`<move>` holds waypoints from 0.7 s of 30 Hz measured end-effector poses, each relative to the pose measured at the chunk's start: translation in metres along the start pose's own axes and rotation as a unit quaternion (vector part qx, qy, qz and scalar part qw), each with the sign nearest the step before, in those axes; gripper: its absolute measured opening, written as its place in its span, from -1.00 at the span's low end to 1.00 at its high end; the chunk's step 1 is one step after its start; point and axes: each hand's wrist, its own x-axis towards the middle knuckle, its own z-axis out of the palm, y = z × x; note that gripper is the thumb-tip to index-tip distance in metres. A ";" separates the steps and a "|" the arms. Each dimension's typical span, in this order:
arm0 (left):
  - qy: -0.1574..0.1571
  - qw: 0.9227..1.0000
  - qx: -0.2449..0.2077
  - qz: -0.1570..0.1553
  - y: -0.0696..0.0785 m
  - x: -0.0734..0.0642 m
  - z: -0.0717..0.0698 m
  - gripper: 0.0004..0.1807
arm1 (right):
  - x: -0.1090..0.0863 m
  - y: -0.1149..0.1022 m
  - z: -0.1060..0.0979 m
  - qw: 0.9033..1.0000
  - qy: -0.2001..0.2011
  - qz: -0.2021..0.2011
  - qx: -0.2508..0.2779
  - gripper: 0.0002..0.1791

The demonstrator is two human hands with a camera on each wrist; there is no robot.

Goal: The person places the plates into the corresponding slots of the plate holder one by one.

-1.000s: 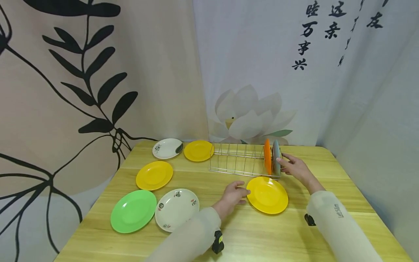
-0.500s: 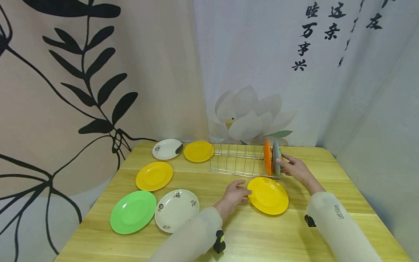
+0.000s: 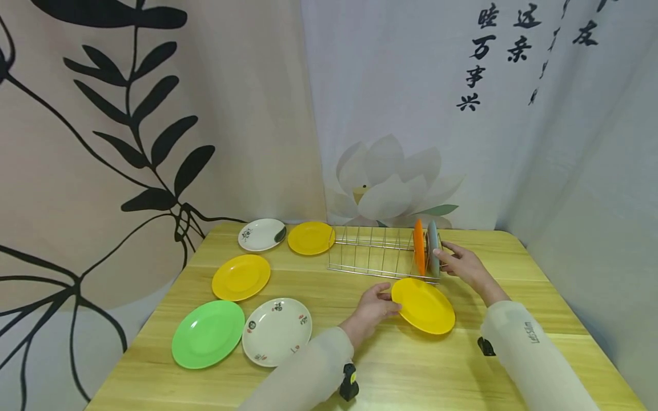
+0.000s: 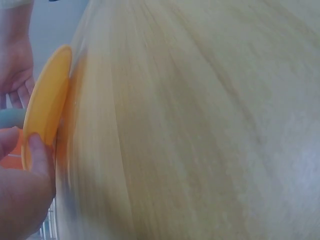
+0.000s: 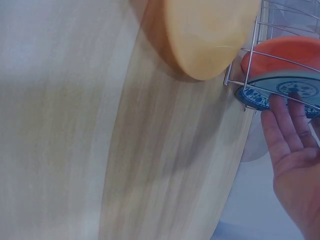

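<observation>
My left hand (image 3: 372,311) pinches the left rim of a yellow plate (image 3: 424,306), whose near side overlaps the table in a tilt. In the left wrist view the same plate (image 4: 47,102) stands nearly edge-on, thumb on one side and a finger (image 4: 41,152) on the other. At the right end of a wire dish rack (image 3: 367,273), my right hand (image 3: 465,267) touches a pale blue plate (image 3: 433,248) standing upright. The right wrist view shows its straight fingers (image 5: 282,122) against that plate's blue-patterned surface. Just left of it, an orange plate (image 3: 419,248) stands in the rack.
To the left on the wooden table (image 3: 411,377) lie a green plate (image 3: 208,334), a white plate with small prints (image 3: 277,331), two yellow plates (image 3: 241,277) and a small white plate (image 3: 262,234). A curtain (image 3: 257,114) hangs behind the table.
My left hand has shifted slightly right, taken the yellow plate's rim and tilted the plate up on its left side. My right hand stays at the blue plate.
</observation>
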 end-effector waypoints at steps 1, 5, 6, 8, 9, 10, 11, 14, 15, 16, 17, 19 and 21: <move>-0.004 1.000 -0.001 -0.001 0.000 0.000 0.000 -0.25 | 0.000 0.000 0.000 1.000 0.001 0.000 -0.001 0.04; -0.020 1.000 0.004 -0.001 -0.001 -0.002 0.001 -0.21 | 0.000 0.000 0.000 1.000 0.001 -0.001 -0.004 0.03; -0.023 1.000 0.007 0.002 -0.001 -0.002 0.001 -0.22 | 0.000 0.000 0.000 1.000 0.001 -0.002 -0.005 0.03; -0.024 1.000 0.008 0.004 -0.002 -0.002 0.002 -0.24 | 0.000 0.000 0.000 1.000 0.001 -0.003 -0.006 0.02; -0.024 1.000 0.006 0.005 -0.002 -0.002 0.002 -0.25 | 0.000 0.000 0.000 1.000 0.002 -0.004 -0.005 0.02; -0.023 1.000 0.004 0.005 -0.002 -0.002 0.003 -0.25 | 0.000 0.000 0.000 1.000 0.002 -0.005 -0.005 0.01; -0.022 1.000 0.004 0.005 -0.002 -0.002 0.003 -0.25 | 0.000 0.000 0.000 1.000 0.002 -0.005 -0.005 0.01; -0.019 1.000 0.003 0.006 -0.003 -0.002 0.004 -0.27 | 0.000 0.001 0.000 1.000 0.002 -0.005 -0.001 0.01; -0.021 1.000 0.005 0.007 -0.003 -0.002 0.005 -0.29 | 0.001 0.001 0.000 1.000 0.002 -0.006 -0.001 0.01; -0.022 1.000 0.008 0.009 -0.003 -0.002 0.005 -0.32 | 0.001 0.001 0.000 1.000 0.002 -0.006 -0.001 0.02; -0.024 1.000 0.012 0.013 -0.003 -0.002 0.005 -0.34 | 0.001 0.001 0.000 1.000 0.002 -0.006 -0.002 0.02; -0.029 0.999 0.015 0.016 -0.003 -0.002 0.005 -0.38 | 0.001 0.001 0.000 1.000 0.004 -0.005 -0.005 0.02; -0.035 0.999 0.015 0.016 -0.003 -0.003 0.005 -0.40 | 0.000 0.001 0.000 1.000 0.005 -0.004 -0.007 0.03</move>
